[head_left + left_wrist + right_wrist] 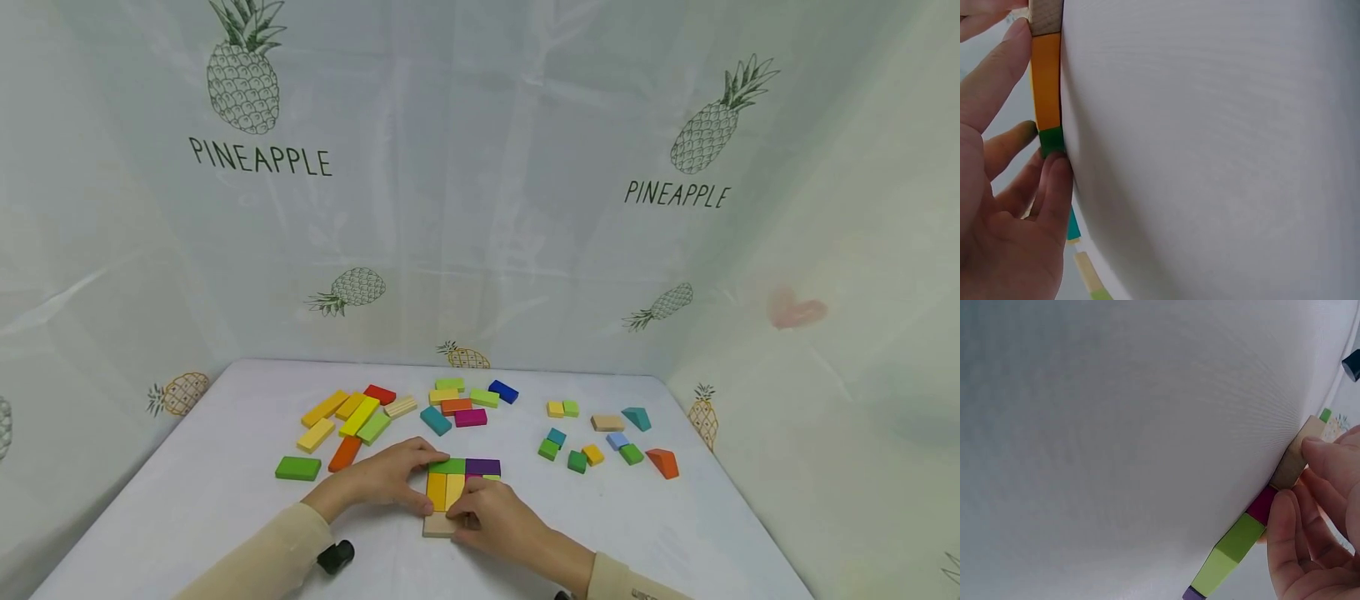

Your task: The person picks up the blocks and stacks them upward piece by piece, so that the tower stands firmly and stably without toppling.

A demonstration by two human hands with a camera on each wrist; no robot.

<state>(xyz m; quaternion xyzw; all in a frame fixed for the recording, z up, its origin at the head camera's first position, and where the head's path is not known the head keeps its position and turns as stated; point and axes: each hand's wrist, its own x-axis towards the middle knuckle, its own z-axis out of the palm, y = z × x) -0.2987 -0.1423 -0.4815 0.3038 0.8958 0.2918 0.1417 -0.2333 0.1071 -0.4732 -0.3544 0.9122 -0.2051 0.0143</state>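
Observation:
Flat on the table lies a tight patch of coloured blocks. In the head view, a green block [447, 467] and a purple block [483, 467] form its far row, with an orange block [437, 492] and a pale yellow block [455, 490] nearer. A plain wooden block [438, 526] lies along the near edge. My left hand [388, 477] spans the patch's left side, fingers at the green block and thumb beside the orange one. My right hand [501, 522] pinches the wooden block by its right end; its fingers partly cover the magenta block [1262, 505] and light green block [1227, 553].
Loose long blocks, among them a green one [297, 468], lie at the back left. Several more, including a blue block [503, 391], lie behind the patch. Small cubes and a red-orange triangle [663, 463] sit at the right. A pineapple-print curtain [480, 208] hangs behind.

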